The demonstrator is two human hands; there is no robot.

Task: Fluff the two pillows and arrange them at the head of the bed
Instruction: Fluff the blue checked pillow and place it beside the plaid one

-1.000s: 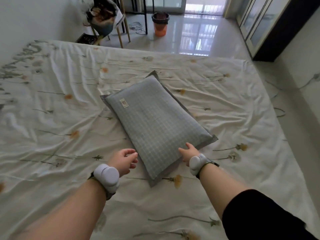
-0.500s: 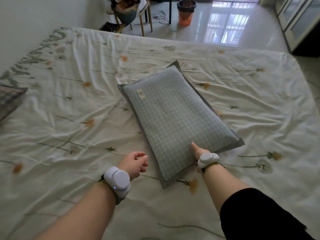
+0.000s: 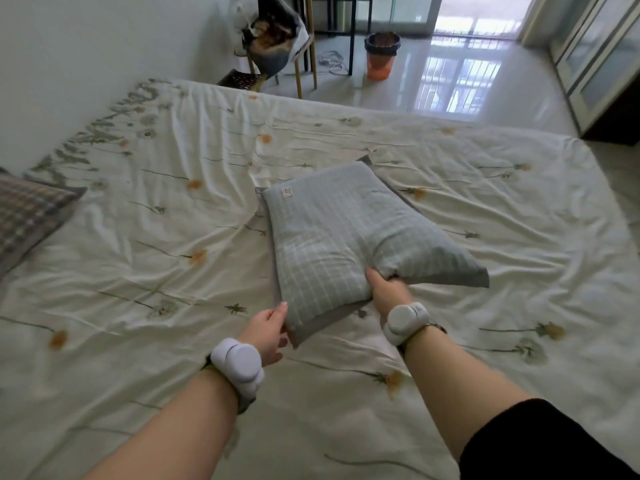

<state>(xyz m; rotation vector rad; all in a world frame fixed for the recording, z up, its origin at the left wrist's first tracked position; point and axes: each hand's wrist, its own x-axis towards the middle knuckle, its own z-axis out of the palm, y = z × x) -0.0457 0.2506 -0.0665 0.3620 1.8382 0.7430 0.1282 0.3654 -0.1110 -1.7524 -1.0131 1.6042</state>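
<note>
A grey-blue checked pillow (image 3: 343, 230) lies in the middle of the bed, its near edge raised off the sheet. My right hand (image 3: 386, 289) is shut on that near edge, with the fabric bunched in its fingers. My left hand (image 3: 268, 329) touches the pillow's near left corner with its fingers spread; it has no clear grip. A second pillow (image 3: 29, 216), dark plaid, lies at the far left edge of the view, partly cut off.
The bed (image 3: 138, 271) carries a creased white sheet with flower prints. A wall runs along its left side. Beyond the far edge stand a chair (image 3: 277, 39) piled with things and an orange bin (image 3: 381, 55) on a glossy floor. Cabinet doors are at the right.
My right hand has gripped the pillow's near edge and lifted it off the sheet. My left hand has moved in and opened against the pillow's corner. The plaid pillow is further in view.
</note>
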